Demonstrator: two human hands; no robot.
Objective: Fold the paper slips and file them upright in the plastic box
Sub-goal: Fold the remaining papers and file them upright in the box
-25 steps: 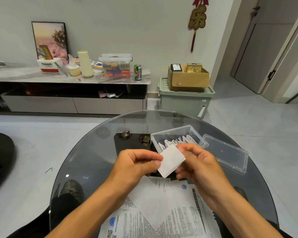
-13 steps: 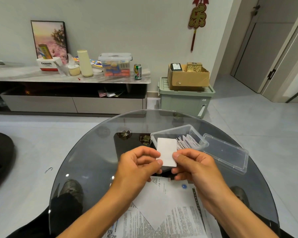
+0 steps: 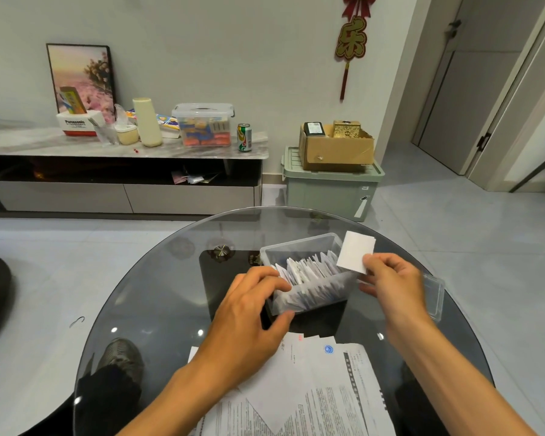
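A white folded slip [image 3: 355, 255] is held upright just above the right end of the clear plastic box [image 3: 302, 247], pinched at its lower right corner. The box is set on the glass table and appears packed with upright folded slips [image 3: 306, 270], leaning in a row.

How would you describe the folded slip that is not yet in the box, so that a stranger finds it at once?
Start at the round glass table and find the clear plastic box near its middle, packed with upright slips. Just above the box's right end, the right hand pinches one folded slip by its lower corner. It alone is in the air, plain white and facing the camera.
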